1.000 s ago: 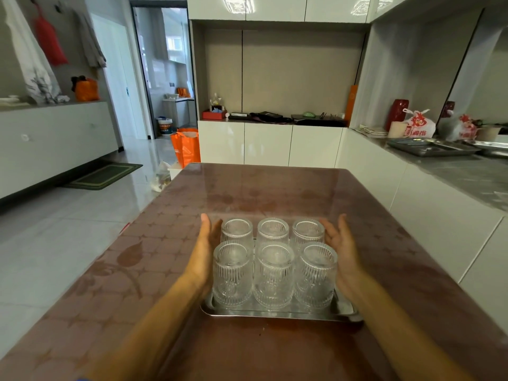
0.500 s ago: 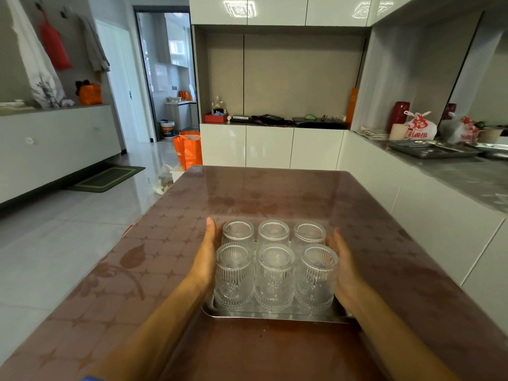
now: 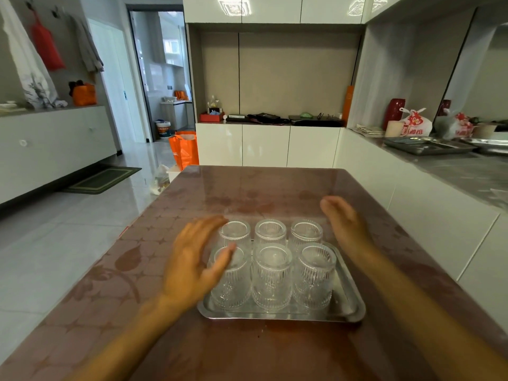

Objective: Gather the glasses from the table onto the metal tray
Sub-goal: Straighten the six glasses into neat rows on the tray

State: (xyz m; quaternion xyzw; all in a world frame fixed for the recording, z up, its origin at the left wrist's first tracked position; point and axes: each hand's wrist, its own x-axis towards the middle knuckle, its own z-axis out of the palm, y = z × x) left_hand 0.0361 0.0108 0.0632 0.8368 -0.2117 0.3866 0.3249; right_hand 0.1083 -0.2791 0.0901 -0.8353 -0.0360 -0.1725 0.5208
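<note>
six ribbed clear glasses (image 3: 272,276) upside down, metal tray (image 3: 349,312)

The six glasses (image 3: 272,273) are showing clear, with vertical ribbing down their sides. The metal tray (image 3: 349,303) is reading as plain silver-grey. The counter (image 3: 261,188) is presenting a glossy brownish-mauve surface, patterned with repeating rounded tiles, small stars and larger leaf shapes. An orange bag (image 3: 184,149) is standing out against the pale grey floor (image 3: 55,243).
</note>
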